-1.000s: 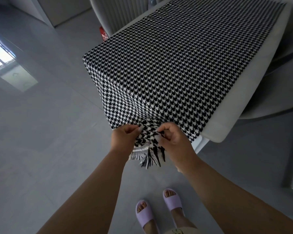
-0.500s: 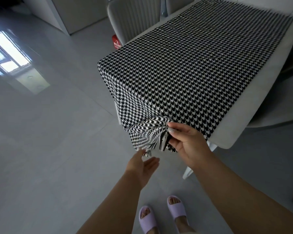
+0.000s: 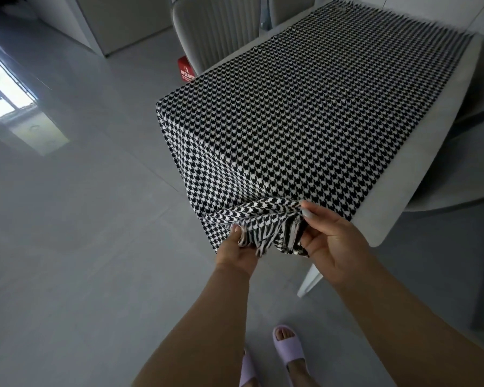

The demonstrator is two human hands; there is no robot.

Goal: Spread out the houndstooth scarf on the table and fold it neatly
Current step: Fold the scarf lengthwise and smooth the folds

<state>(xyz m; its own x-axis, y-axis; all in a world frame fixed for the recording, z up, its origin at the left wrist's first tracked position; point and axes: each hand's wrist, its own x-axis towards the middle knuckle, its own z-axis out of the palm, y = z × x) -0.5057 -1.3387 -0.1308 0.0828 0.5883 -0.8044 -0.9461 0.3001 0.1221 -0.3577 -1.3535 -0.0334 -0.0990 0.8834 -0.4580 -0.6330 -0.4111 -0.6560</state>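
Clearly both hands are working on the near, fringed end of the black-and-white houndstooth woven scarf: the right hand curls its fingers and thumb round a gathered bunch of cloth and tassels at the hem, while the left hand comes up from below with its fingertips pinching the loose fringe beside it. Held this way, the two hands seem to be sorting out the bunched hem so each can take a corner, which I judge to be the preparation for lifting this end and folding it over the rest. Most of the scarf already lies flat along the pale grey rectangular table, its far fringe reaching the opposite end and only the near end hanging off the edge, so the spreading looks largely done. A bare strip of tabletop shows along the scarf's right side. Beyond the table stands a pale ribbed upholstered chair, and beside it a small red label carries white writing too blurred to read. No brand shows on the scarf.
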